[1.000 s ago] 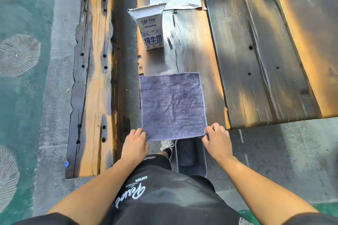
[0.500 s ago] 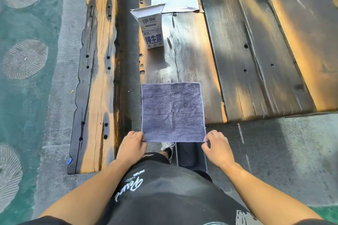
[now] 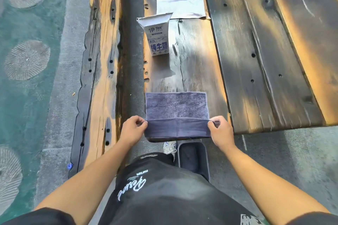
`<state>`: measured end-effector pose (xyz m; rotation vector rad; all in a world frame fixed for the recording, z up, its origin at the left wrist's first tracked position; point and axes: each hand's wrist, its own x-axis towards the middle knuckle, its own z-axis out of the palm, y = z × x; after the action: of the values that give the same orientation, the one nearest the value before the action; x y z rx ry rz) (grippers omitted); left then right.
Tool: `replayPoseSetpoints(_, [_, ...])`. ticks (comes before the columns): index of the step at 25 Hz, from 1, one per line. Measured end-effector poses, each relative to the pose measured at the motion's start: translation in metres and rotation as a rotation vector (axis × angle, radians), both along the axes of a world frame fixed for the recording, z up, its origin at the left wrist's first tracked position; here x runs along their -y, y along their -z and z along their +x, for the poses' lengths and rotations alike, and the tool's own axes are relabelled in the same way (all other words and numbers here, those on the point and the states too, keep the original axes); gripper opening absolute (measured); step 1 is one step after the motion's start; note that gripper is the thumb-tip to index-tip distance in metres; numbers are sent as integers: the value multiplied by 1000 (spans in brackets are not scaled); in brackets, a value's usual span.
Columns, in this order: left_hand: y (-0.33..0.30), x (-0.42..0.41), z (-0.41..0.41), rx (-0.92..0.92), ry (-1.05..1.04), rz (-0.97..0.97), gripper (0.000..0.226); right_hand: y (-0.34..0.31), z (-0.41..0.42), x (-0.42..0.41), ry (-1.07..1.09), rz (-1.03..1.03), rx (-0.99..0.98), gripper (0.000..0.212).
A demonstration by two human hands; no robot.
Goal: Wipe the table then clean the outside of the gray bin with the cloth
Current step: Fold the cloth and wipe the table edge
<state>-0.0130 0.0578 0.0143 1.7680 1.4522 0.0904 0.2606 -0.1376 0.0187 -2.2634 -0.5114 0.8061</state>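
Head view: cloth (image 3: pixel 176 107), flat a moment ago, is now pulled back off the surface (image 3: pixel 201 60) edge, near strip hanging. Corners are pinched by left hand (image 3: pixel 132 130) and right hand (image 3: pixel 220 132). Wiping judged under way. Ahead of the hands, milk carton (image 3: pixel 157 36) blocks the plank; gray bin (image 3: pixel 193 159) sits below them.

Place: an outdoor sitting area, like a park or a yard.
Ground: grey concrete paving (image 3: pixel 60 78) beside a green painted surface (image 3: pixel 23 97) with round grey ribbed discs (image 3: pixel 27 60) set in it.
Furniture: a long table of dark, burnt-looking wooden planks with orange patches (image 3: pixel 256 51), and a matching rough plank bench (image 3: pixel 102 71) just beside it.
Light: strong sunlight and hard shadows fall on the wood.
Signs of use: a white milk carton with blue print (image 3: pixel 157 36) stands on the table.
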Motion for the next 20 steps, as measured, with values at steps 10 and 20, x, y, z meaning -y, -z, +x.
replayPoseSetpoints(10, [26,-90,51,30,-188,-122,13,15,47,-95,139,-73,19,14])
replayPoseSetpoints(20, [44,-119,74,-60,-212,-100,24,28,63,-123,273,-216,-3,7])
